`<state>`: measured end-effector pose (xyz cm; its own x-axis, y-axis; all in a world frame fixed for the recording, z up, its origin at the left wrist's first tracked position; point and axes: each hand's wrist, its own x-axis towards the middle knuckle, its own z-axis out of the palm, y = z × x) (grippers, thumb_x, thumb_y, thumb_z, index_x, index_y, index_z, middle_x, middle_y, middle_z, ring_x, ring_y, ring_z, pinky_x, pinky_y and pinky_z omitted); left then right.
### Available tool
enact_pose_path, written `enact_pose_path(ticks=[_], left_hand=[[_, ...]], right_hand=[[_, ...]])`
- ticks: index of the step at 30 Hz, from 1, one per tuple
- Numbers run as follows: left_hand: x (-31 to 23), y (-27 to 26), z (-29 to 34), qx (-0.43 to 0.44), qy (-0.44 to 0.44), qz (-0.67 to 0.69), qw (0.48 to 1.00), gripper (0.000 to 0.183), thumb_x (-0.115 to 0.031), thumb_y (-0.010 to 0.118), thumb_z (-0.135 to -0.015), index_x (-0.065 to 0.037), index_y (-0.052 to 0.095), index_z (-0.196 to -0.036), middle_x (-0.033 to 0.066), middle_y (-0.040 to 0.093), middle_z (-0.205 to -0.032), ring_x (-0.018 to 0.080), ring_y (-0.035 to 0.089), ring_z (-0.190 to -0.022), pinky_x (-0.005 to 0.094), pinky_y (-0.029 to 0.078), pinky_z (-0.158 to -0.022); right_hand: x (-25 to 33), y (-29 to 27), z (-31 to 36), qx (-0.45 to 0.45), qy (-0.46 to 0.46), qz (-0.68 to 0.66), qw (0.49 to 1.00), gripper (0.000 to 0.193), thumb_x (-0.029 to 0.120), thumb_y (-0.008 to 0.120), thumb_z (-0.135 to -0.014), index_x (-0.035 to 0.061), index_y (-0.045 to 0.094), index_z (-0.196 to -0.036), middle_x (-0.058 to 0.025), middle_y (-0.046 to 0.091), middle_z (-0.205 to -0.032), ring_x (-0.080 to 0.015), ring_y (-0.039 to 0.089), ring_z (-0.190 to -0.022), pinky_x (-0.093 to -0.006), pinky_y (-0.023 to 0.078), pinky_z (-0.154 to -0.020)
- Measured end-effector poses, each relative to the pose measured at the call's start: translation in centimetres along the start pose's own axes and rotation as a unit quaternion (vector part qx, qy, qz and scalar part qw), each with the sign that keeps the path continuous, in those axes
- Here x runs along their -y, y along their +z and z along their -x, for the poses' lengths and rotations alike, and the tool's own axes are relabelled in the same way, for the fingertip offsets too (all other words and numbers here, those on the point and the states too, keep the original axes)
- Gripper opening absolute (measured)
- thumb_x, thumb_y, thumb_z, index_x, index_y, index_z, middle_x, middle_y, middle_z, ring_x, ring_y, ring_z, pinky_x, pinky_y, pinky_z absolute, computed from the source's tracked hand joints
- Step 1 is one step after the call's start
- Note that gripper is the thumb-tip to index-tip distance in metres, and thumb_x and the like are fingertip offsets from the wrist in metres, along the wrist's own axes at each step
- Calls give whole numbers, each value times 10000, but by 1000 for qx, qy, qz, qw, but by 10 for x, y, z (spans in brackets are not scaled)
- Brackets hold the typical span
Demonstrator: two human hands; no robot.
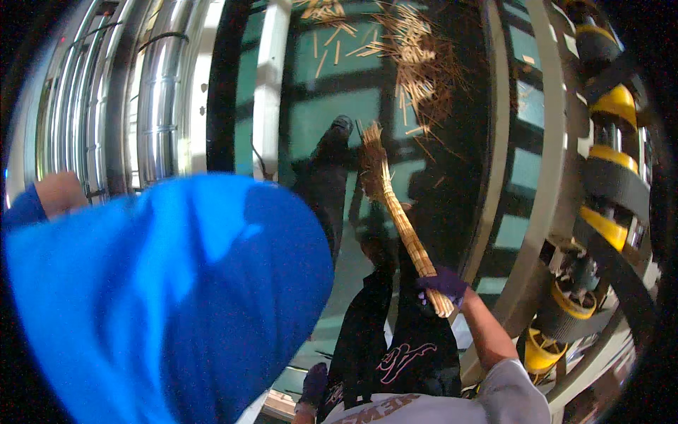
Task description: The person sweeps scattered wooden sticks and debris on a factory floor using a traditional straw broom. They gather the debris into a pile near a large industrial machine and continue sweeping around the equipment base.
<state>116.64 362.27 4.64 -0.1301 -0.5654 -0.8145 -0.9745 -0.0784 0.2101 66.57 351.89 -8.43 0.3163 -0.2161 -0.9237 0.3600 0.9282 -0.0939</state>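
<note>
My right hand (443, 286), in a purple glove, is wrapped round the handle end of a straw broom (407, 230). Its bound stalks slant up and left, and the frayed bristle head (373, 162) points away from me, close to the floor. I cannot tell whether the bristles touch it. Low in the picture, beside my dark trousers, hangs my left hand (315, 384) in a dark glove; its fingers are too dark to make out. Beyond the broom, a pile of thin wooden sticks (417, 60) lies scattered on the green floor (339, 85).
A co-worker in blue (176, 283) fills the left side, very near, with a bare hand (62, 192) at the far left. Shiny metal rollers (157, 106) stand behind. Along the right run a pale metal beam (547, 162) and machinery with yellow-and-black wheels (611, 159).
</note>
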Motion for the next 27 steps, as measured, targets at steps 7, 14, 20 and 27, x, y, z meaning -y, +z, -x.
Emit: enact_pose_path(ticks=[7,14,20,27], left_hand=[[-37,-24,17,100,-113,-38,988,370,-291,501,-894,-25,586,-1136,204,586,-1142,362,540,-1084,412,431,-933],[-82,-61,-36,56,-127,49,989,378,-296,500,-895,-20,582,-1140,206,585,-1144,363,537,-1089,412,428,-938],[-95,-100,-91,52,-109,95,988,386,-299,500,-895,-15,579,-1143,208,584,-1145,363,534,-1093,413,425,-943],[-90,-163,-163,25,-138,139,980,394,-304,500,-895,-9,576,-1146,210,583,-1147,364,531,-1098,413,422,-948]], right_hand=[[92,54,27,-3,-52,52,997,374,282,744,-762,66,589,-1025,-28,611,-829,-124,568,-680,-283,489,-620],[136,53,-41,67,-102,109,986,351,234,716,-762,39,552,-1003,-53,591,-753,-154,582,-598,-292,486,-523],[259,60,-137,123,36,155,980,339,329,712,-766,58,617,-945,-78,621,-769,-167,610,-625,-304,527,-563],[412,38,-271,-3,-60,574,817,651,540,758,-629,18,658,-1004,-109,675,-834,-220,655,-732,-351,528,-639]])
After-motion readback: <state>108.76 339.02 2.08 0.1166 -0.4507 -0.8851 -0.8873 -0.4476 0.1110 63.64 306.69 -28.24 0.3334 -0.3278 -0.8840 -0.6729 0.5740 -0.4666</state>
